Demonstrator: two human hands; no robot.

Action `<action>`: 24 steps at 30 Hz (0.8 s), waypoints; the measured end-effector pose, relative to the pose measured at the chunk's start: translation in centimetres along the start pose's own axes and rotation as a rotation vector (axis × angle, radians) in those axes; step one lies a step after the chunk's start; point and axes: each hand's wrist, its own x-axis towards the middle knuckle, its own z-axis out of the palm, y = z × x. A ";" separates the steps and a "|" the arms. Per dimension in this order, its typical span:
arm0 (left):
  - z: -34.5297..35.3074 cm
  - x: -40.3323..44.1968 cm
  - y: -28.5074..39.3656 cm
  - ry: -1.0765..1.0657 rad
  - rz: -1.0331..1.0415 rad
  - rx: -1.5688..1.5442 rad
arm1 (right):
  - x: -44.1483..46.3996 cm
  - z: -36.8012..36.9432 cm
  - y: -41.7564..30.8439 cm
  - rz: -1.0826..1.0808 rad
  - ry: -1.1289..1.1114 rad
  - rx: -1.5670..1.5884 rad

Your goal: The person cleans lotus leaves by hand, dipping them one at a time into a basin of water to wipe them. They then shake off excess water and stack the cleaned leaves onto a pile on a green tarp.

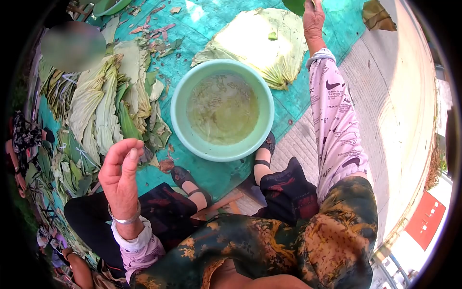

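My left hand [120, 176] is raised to the left of the basin, its fingers bent and the thumb against them; whether anything small is between them is hidden. A bangle circles that wrist. My right hand [314, 20] reaches to the top of the view, its fingers closed on the edge of a green leaf [294, 6] that is partly cut off by the frame. Between my arms stands a pale green basin [222, 155] holding cloudy yellowish water [224, 108]. Behind it lies a wide stack of pale leaves [250, 41], with a small green scrap [273, 36] on top.
Heaps of long leaves [96, 101] and tied bundles [60, 91] lie at the left on a teal tarp [192, 24]. A brown leaf [378, 17] is at the upper right. Another basin [109, 6] shows top left. People are at the left edge.
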 end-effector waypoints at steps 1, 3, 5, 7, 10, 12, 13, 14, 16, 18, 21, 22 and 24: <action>0.0 0.0 0.0 0.000 0.002 0.002 | -1.1 -1.1 2.3 -0.182 -0.163 -0.375; 0.0 -0.1 0.0 -0.001 0.008 0.008 | -6.2 -1.6 3.8 -0.196 -0.326 -0.373; 0.0 -0.2 0.0 -0.003 0.010 0.014 | -11.2 -3.4 7.2 -0.092 -0.501 -0.485; 0.2 -0.2 0.2 -0.009 0.008 0.018 | -15.0 -5.7 8.9 0.016 -0.722 -0.628; 0.2 -0.3 0.2 -0.002 0.014 0.009 | -17.0 -7.7 9.7 0.028 -0.893 -0.689; 0.1 -0.2 0.0 0.011 -0.001 -0.001 | -17.4 -7.9 9.4 0.028 -0.989 -0.691; -0.3 -0.2 -0.4 0.011 -0.003 0.033 | -17.4 -8.1 9.9 -0.004 -1.050 -0.720; -0.4 -0.1 -0.3 0.010 -0.001 -0.006 | -17.2 -6.9 7.1 0.106 -1.093 -0.902; -1.3 0.1 -0.9 0.023 0.044 0.006 | -16.9 -5.9 6.3 -0.003 -1.161 -1.206; -2.1 0.2 -1.5 0.064 0.092 -0.006 | -17.1 -4.8 5.3 -0.022 -0.999 -0.977; -2.9 0.6 -1.3 0.168 0.071 -0.200 | -19.4 -2.5 3.2 0.510 -1.020 -0.845; -3.5 0.7 -1.6 0.169 0.066 -0.204 | -20.8 -2.8 4.0 0.560 -1.011 -0.763; -4.6 1.1 -2.5 0.167 0.054 -0.213 | -22.4 -2.4 2.1 0.816 -1.109 -0.716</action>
